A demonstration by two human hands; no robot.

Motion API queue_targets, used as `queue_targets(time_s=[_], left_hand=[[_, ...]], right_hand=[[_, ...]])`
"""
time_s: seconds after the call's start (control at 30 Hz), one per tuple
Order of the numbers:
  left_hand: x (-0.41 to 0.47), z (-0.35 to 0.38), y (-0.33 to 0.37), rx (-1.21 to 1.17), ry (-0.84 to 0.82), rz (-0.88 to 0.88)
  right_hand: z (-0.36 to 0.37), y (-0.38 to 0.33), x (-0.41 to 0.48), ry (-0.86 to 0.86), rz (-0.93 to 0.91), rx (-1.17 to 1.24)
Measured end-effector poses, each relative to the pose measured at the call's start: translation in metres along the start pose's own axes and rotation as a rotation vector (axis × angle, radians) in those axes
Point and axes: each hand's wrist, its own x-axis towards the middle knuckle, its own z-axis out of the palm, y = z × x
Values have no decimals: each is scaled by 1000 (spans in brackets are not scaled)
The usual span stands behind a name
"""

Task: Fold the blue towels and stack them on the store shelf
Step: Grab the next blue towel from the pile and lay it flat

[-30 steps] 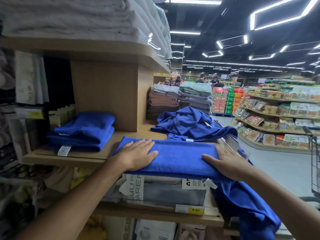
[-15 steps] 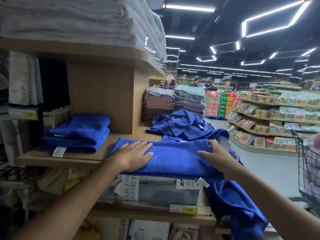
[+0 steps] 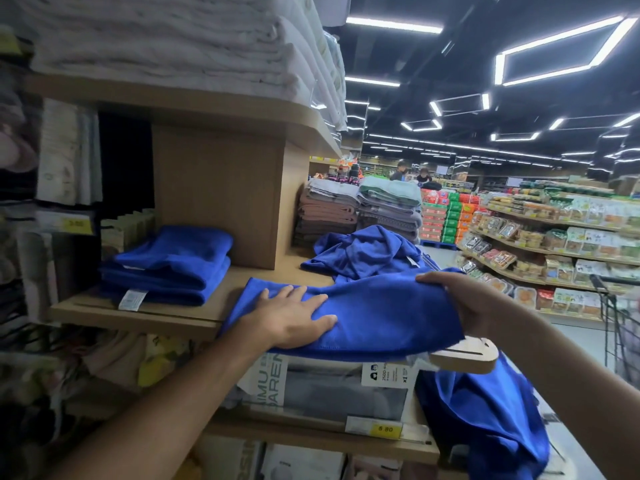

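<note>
Now the left hand (image 3: 294, 317) lies flat with its fingers spread. It presses down on the left half of a soft blue cloth towel (image 3: 381, 313). The right hand (image 3: 464, 303) grips the right end of that towel, with its fingers curled round the cloth, and holds that end up in the air.

The towel lies along the front edge of the light brown wooden shelf (image 3: 156, 315), near its front right corner. Its left part rests on the wood.

Just behind it, at the right end of the shelf, sits a messy heap of blue towels (image 3: 367, 251) that are not folded yet. More loose blue cloth (image 3: 485, 410) hangs down past the right corner, below the right hand. At the left end of the shelf, well apart from both hands, rests a neat stack of folded blue towels (image 3: 169, 268) with a white tag near the front edge. Under the shelf is a grey thing in a clear and white box (image 3: 329, 386).

I think this is the folding step, partway through one towel. The next move is likely to bring the lifted right end across onto the left half. The edges should line up, and the left hand should hold the cloth so it does not slide. After that the towel needs a flat press, and then it can go on top of the neat stack.
</note>
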Motion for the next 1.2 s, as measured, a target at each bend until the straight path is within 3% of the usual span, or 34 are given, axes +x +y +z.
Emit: queue_targets(time_s=[0.2,0.33,0.5,0.63,0.73,0.83,0.9,1.0,1.1,1.2], left_hand=[[5,6,13,-4,73,28],[0,0,11,-71,142,88],[3,-10,-50,-602,527,28],[3,-9,-80,-1305,464,-175],[4,-14,-84,-1459,447,-252],[2,-12,-87,-1388,402,-257],[-1,-12,-89,-1301,357,-226],[-6,-27,-80,-1037,392,-116],[-6,-42,-58,-671,429,15],[-5,-36,-45,-414,290,5]], right_hand=[[46,-76,-5,-38,-257,-77],[106,-103,5,-52,-445,-329],[170,-108,23,-160,-410,-584],[209,-89,35,-297,-366,-731],[234,-59,41,-411,-267,-787],[238,-44,44,-339,-300,-642],[222,-41,50,-171,-507,-616],[191,-30,52,23,-779,-949],[177,-10,52,-79,-790,-1205],[179,4,57,-140,-773,-1301]])
